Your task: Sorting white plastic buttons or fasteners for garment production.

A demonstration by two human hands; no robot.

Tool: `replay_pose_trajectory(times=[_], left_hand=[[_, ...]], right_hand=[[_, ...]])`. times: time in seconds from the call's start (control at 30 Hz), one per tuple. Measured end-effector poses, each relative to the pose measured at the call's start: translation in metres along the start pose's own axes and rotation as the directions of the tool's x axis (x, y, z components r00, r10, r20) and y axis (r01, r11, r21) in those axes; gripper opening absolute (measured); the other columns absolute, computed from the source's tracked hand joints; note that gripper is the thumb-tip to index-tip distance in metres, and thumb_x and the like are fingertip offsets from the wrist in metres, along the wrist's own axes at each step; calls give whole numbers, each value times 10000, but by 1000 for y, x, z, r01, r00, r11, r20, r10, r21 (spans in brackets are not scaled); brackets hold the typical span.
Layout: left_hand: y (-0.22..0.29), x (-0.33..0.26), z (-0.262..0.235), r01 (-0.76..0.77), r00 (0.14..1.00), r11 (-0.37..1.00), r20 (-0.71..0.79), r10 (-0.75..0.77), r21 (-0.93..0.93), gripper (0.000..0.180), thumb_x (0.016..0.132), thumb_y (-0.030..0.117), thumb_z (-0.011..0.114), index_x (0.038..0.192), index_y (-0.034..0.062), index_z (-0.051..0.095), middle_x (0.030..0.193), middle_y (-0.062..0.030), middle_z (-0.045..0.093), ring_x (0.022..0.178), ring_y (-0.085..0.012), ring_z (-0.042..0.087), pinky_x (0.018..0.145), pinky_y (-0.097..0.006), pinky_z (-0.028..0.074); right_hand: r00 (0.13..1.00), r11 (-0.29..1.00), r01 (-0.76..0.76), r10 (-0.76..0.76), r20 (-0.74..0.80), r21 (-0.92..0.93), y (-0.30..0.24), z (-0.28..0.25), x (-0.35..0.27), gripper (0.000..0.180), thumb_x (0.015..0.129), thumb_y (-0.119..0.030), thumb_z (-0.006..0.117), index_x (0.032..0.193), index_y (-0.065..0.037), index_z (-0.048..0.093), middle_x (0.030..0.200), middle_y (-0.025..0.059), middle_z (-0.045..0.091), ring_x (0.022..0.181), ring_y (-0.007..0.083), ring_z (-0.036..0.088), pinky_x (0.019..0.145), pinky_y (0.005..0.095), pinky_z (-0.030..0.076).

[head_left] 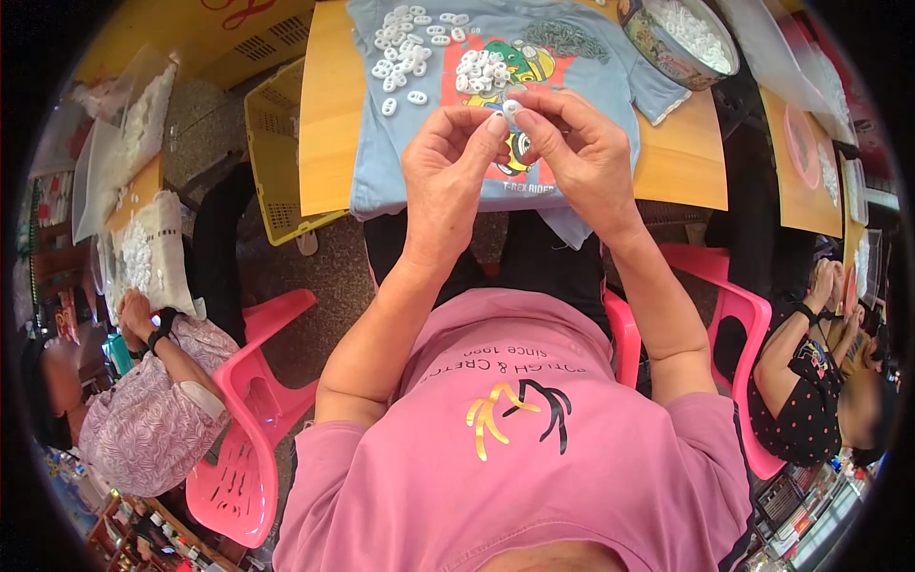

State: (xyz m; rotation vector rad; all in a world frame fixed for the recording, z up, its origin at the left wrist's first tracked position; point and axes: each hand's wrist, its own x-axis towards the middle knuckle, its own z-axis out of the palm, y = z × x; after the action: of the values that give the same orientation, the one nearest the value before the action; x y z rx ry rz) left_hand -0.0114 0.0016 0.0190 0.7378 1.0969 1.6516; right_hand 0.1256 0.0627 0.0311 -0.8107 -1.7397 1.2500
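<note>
left hand, right hand, pinching white piece (small)

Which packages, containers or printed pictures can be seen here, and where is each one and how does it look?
Round tin: top right of the table, patterned wall, full of white pieces.
Clear plastic bags: far left, holding white pieces.
Yellow crate: left of the table, perforated.
Cartoon print: on the blue shirt, red, green and yellow.

A small white plastic piece sits pinched between fingertips of both hands, upper centre of the frame, above the blue shirt.
</note>
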Motion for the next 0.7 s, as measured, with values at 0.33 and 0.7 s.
replay_pose_trajectory(times=[0.33, 0.7], left_hand=[[-1, 2, 1, 20, 1000, 999, -19, -21, -46, 159, 887, 88, 693, 955, -44, 637, 839, -86, 677, 737, -128, 653, 650, -253, 538], [-4, 2, -5, 13, 999, 999, 53, -11, -35, 198, 917, 138, 667, 1026, -23, 629, 935, -59, 657, 800, -94, 611, 704, -235, 507]], right_hand=[[994, 969, -80, 96, -58, 234, -2, 13, -5, 210, 937, -60, 618, 1122, 31, 655, 946, 47, 641, 741, 76, 602, 648, 208, 509], [933, 721, -337, 340, 116, 605, 10, 6, -3, 251, 940, -128, 625, 1157, -2, 642, 836, 16, 615, 721, 96, 571, 640, 251, 480]])
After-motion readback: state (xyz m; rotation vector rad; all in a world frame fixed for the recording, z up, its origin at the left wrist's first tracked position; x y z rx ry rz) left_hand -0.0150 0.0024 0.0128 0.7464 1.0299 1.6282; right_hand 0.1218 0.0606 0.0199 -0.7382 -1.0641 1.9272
